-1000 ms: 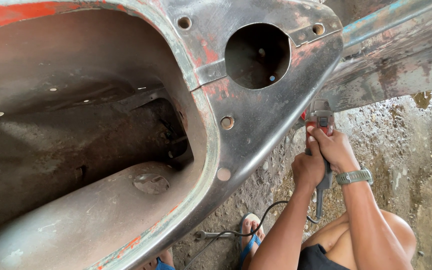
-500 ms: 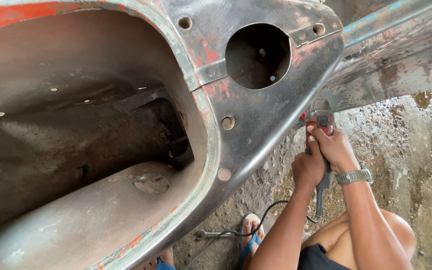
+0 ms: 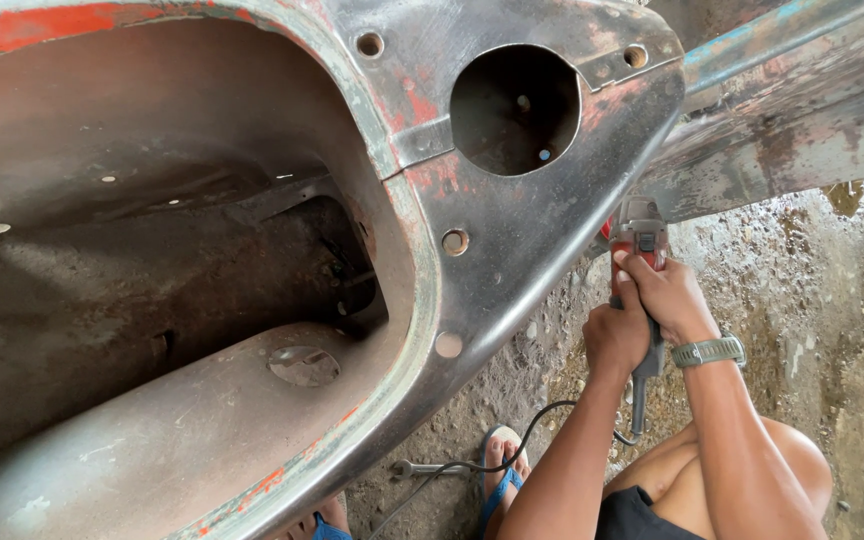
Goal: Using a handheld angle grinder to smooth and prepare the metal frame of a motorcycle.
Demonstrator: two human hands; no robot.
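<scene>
Clearly, both hands were closed around one angle grinder (image 3: 638, 262), whose long axis ran almost straight away from the person, head up against the lower right edge of the stripped metal body panel (image 3: 542, 230). The right hand (image 3: 668, 295) gripped nearer the red-and-grey head; the left hand (image 3: 615, 340) clamped the dark handle just below it, so the two touched. A black power cord (image 3: 512, 430) trailed down past a blue-sandalled foot (image 3: 502, 465) on the concrete floor (image 3: 832, 280).
</scene>
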